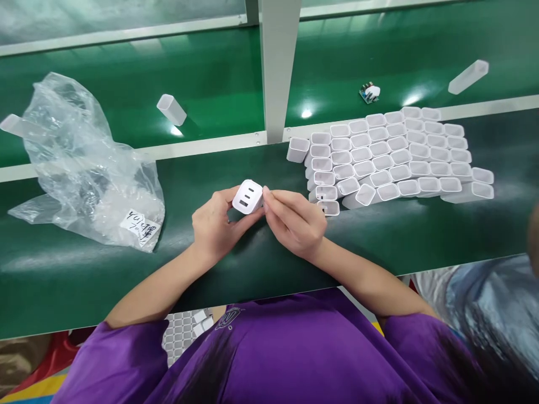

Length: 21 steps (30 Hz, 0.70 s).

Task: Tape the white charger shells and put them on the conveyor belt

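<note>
A white charger housing (247,197) with one wide and two small port slots faces up toward me, tilted above the green bench. My left hand (217,224) is closed around its left side and underside. At its right edge, my right hand (297,223) has thumb and forefinger pinched against the housing, the other fingers curled in. Whether a small part sits in that pinch is hidden. To the right of my right hand stand several rows of white open-ended housings (381,148), packed close together; a few of the nearest show slots inside.
A clear plastic bag (126,185) of small pale parts with a handwritten label lies at the left. Behind a metal rail, the green belt (210,73) carries single housings and a small circuit board (369,92). A metal post (278,67) rises mid-view. Another person's clothing (497,314) shows at right.
</note>
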Each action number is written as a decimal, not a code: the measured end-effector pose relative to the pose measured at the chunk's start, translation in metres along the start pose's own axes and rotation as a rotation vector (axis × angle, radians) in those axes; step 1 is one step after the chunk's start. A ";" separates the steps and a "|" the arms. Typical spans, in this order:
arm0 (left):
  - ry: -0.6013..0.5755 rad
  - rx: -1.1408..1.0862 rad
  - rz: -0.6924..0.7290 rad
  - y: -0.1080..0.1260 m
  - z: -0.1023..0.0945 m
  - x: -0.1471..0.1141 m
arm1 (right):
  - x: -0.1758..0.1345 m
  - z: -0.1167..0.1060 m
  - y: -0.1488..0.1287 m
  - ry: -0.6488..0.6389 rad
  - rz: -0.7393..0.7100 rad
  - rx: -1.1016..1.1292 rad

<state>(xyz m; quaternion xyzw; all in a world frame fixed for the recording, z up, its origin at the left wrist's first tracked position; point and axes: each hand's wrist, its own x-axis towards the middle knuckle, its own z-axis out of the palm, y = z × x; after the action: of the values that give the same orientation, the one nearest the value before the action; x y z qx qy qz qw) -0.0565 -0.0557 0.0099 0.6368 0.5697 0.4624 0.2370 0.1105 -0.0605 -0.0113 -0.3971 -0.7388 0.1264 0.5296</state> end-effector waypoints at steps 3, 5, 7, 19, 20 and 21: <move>-0.002 -0.045 -0.037 -0.003 0.001 -0.002 | -0.002 0.003 0.001 -0.025 -0.010 -0.023; -0.018 -0.079 -0.083 -0.003 0.001 -0.003 | 0.001 0.002 0.001 -0.024 0.005 0.028; -0.073 -0.159 -0.137 -0.002 0.002 -0.003 | 0.007 -0.001 0.000 -0.022 0.066 0.140; -0.254 -0.519 -0.323 -0.005 0.007 0.007 | 0.022 -0.012 0.004 -0.134 0.594 0.566; -0.282 -0.572 -0.339 -0.005 0.007 0.007 | 0.024 -0.012 0.006 -0.111 0.705 0.660; -0.310 -0.629 -0.359 -0.005 0.007 0.008 | 0.027 -0.011 0.008 -0.073 0.826 0.758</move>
<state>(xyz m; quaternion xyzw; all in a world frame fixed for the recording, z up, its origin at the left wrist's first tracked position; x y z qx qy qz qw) -0.0535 -0.0455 0.0048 0.4855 0.4599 0.4639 0.5810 0.1204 -0.0387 0.0068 -0.4307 -0.4427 0.5936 0.5159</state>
